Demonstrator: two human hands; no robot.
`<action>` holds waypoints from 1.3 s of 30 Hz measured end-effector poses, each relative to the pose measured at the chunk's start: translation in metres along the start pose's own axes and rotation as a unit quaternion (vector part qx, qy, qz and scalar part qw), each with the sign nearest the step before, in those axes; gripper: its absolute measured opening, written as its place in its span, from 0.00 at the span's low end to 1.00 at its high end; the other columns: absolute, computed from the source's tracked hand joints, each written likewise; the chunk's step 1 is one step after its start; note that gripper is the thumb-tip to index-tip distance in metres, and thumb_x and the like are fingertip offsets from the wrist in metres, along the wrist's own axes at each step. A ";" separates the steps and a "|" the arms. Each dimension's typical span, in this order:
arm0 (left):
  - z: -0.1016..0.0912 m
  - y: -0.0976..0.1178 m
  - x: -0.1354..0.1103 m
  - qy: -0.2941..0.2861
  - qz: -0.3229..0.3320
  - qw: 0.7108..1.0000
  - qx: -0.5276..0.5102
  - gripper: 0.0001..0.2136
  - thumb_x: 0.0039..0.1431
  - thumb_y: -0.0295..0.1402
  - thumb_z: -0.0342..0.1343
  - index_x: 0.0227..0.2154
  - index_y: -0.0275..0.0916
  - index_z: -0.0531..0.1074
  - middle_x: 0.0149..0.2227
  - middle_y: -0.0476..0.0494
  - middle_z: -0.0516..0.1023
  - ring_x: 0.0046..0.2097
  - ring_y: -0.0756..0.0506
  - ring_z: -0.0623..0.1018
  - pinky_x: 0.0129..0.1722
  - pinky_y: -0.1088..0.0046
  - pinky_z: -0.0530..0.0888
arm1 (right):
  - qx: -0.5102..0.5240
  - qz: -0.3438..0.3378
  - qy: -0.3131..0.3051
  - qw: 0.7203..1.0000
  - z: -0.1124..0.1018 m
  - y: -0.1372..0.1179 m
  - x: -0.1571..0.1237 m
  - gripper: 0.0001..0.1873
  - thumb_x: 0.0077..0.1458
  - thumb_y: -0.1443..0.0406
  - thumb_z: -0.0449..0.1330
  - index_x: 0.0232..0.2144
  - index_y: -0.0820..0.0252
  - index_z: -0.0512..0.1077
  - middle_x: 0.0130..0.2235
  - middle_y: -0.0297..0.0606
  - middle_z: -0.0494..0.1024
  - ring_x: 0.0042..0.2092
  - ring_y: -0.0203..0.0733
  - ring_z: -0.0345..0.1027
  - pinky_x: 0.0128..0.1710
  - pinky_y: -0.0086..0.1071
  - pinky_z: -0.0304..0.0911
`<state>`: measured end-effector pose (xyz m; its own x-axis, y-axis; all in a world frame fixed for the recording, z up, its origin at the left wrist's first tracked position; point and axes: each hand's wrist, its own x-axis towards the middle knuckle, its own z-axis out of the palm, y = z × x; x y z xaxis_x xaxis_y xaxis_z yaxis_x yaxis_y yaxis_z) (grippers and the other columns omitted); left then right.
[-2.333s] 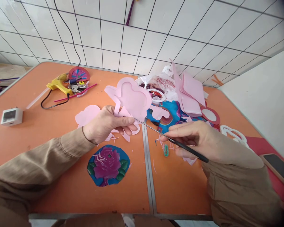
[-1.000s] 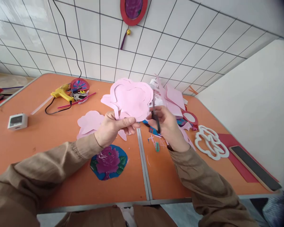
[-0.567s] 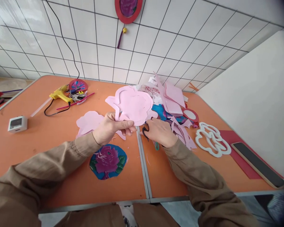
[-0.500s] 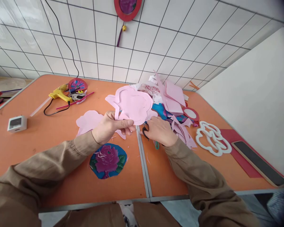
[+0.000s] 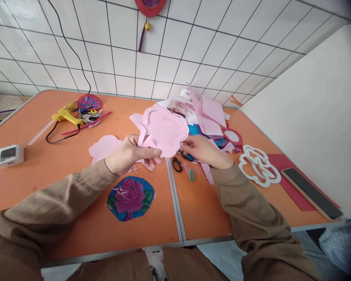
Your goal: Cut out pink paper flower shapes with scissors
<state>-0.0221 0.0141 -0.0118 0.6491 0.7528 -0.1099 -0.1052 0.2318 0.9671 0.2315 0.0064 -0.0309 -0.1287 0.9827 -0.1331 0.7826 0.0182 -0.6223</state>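
My left hand [image 5: 137,153] is closed on the lower left edge of a pink cut-out [image 5: 166,130], a scalloped, flower-like shape with more than one layer, raised above the table. At its right edge is my right hand [image 5: 197,148], fingers loosely bent and apart; whether they touch the cut-out I cannot tell. Black-handled scissors [image 5: 177,164] lie on the table just below that hand, partly hidden by it. A small green clip [image 5: 191,175] is beside them. Nearer me lies a fabric piece with a purple flower [image 5: 131,198]. Another pink cut-out [image 5: 105,147] rests behind my left wrist.
A yellow glue gun [image 5: 66,113], keys [image 5: 89,118] and a white box [image 5: 11,155] are on the left. Folded pink sheets [image 5: 209,115] and a plastic bag [image 5: 183,109] stand at the back. White cloud-shaped outlines [image 5: 259,166] and a phone [image 5: 311,193] lie right.
My right hand has let go of the scissors, which now lie on the table, and has moved up toward the cut-out's right edge. My left hand keeps its hold. The view has shifted slightly.
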 end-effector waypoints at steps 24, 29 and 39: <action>-0.018 0.005 0.005 -0.010 -0.070 0.989 0.133 0.08 0.50 0.29 0.66 0.19 0.33 0.80 0.21 0.42 0.81 0.21 0.52 0.76 0.21 0.81 0.73 | 0.243 -0.094 0.109 0.959 -0.007 -0.049 -0.018 0.17 0.53 0.60 0.65 0.17 0.58 0.68 0.16 0.31 0.70 0.16 0.33 0.62 0.15 0.28 0.51; -0.021 0.005 0.009 -0.018 -0.069 0.991 0.117 0.08 0.50 0.28 0.65 0.18 0.33 0.80 0.22 0.42 0.82 0.20 0.52 0.76 0.20 0.82 0.72 | 0.252 -0.084 0.104 0.958 -0.008 -0.049 -0.018 0.16 0.52 0.66 0.63 0.16 0.59 0.67 0.16 0.31 0.70 0.15 0.32 0.62 0.13 0.26 0.49; -0.029 0.000 0.014 0.005 -0.081 0.994 0.078 0.07 0.47 0.28 0.66 0.18 0.32 0.79 0.18 0.43 0.78 0.17 0.52 0.74 0.17 0.80 0.69 | 0.279 -0.088 0.096 0.951 -0.007 -0.051 -0.018 0.14 0.52 0.69 0.64 0.17 0.60 0.70 0.19 0.34 0.75 0.15 0.30 0.64 0.12 0.24 0.53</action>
<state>-0.0345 0.0427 -0.0195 0.6409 0.7192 -0.2685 0.1185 0.2529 0.9602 0.1984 -0.0105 0.0090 -0.0715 0.9901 0.1206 0.3067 0.1369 -0.9419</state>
